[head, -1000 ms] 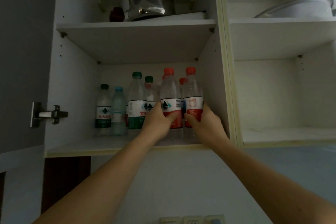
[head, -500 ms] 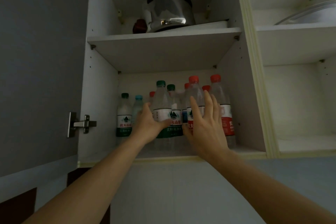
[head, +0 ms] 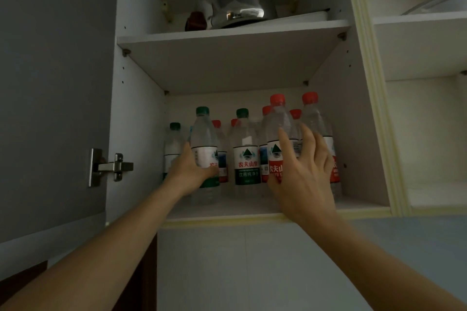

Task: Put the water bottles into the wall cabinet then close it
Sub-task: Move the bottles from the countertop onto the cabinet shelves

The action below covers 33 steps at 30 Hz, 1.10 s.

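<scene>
Head camera, looking up into the open wall cabinet: its lower shelf carries a cluster of water bottles, all upright, crowded from about 9 o'clock to 3 o'clock across the compartment. The left hand grips a green-capped bottle low on its label, thumb on the front and the other fingers curled round behind it; this bottle stands at the front left of the group. Behind it at 9 o'clock a smaller green-capped bottle shows against the cabinet's left wall. Toward the middle stands another green-capped bottle with a green label, untouched by either hand.

The right hand has its fingers straight and spread wide, laid flat against the front of a red-capped bottle with a red label — pressing rather than gripping, as far as the view shows. Just beside it at 3 o'clock a second red-capped bottle stands near the right wall, partly hidden by the fingers. More red caps peek from the back row.

At 12 o'clock, on the upper shelf, sits a shiny steel pot. At 9 o'clock the grey door stands open on its metal hinge — a neighbouring open compartment lies at 3 o'clock.
</scene>
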Motion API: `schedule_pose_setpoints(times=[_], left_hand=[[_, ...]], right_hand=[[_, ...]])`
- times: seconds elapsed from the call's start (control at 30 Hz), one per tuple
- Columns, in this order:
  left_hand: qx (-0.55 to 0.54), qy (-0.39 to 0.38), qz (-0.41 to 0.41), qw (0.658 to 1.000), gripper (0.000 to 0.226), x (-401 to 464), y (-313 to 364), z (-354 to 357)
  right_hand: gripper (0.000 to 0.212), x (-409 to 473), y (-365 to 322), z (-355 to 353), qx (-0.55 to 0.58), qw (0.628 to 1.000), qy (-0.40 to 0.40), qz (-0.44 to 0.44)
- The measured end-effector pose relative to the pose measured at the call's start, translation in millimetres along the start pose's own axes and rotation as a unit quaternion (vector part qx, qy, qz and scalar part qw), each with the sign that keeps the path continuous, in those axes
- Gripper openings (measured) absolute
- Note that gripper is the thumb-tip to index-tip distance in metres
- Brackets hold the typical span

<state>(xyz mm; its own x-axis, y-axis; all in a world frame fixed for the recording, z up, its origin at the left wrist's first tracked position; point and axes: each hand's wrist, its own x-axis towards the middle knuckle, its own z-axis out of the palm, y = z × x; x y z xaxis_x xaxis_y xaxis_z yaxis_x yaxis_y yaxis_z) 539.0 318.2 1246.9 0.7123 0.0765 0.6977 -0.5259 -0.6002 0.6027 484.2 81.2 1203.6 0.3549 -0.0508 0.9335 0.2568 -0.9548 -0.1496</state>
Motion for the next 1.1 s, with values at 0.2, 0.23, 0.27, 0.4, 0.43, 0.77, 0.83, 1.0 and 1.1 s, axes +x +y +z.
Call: schedule_pose_setpoints(times=[0.2, 0.23, 0.27, 0.4, 0.43, 0.77, 0.83, 1.0, 1.1], left_hand=[[0.078, 0.061, -0.044, 0.994, 0.086, 8, -25, -24], [0.118, 0.073, -0.051, 0.989, 0.087, 7, -27, -26], [0.161, 0.083, -0.05, 0.982, 0.092, 6, -27, -27], [0.451, 0.111, 0.087, 0.881, 0.122, -2, -28, -26], [0.534, 0.098, 0.128, 0.83, 0.122, -1, -27, -27], [0.749, -0.024, 0.197, 0.632, 0.092, 19, -42, -43], [0.752, -0.02, 0.184, 0.632, 0.094, 17, -41, -43], [0.775, -0.035, 0.124, 0.619, 0.09, 7, -38, -46], [0.776, -0.034, 0.11, 0.62, 0.086, 2, -39, -50]], right_hand=[[0.105, 0, 2, 1, 0.009, 1.0, 0.003, 0.014], [0.105, 1, 2, 2, 0.01, 1.0, 0.005, 0.014], [0.104, 1, 2, 2, 0.011, 1.0, 0.007, 0.014], [0.104, 1, 4, 2, 0.013, 1.0, 0.004, 0.015], [0.103, 1, 4, 2, 0.015, 1.0, 0.005, 0.013], [0.113, 3, 8, 4, 0.056, 0.991, -0.004, 0.118], [0.115, 4, 8, 4, 0.058, 0.99, -0.014, 0.124], [0.118, 3, 9, -1, 0.072, 0.987, -0.02, 0.142], [0.114, 1, 7, -5, 0.065, 0.988, -0.01, 0.14]])
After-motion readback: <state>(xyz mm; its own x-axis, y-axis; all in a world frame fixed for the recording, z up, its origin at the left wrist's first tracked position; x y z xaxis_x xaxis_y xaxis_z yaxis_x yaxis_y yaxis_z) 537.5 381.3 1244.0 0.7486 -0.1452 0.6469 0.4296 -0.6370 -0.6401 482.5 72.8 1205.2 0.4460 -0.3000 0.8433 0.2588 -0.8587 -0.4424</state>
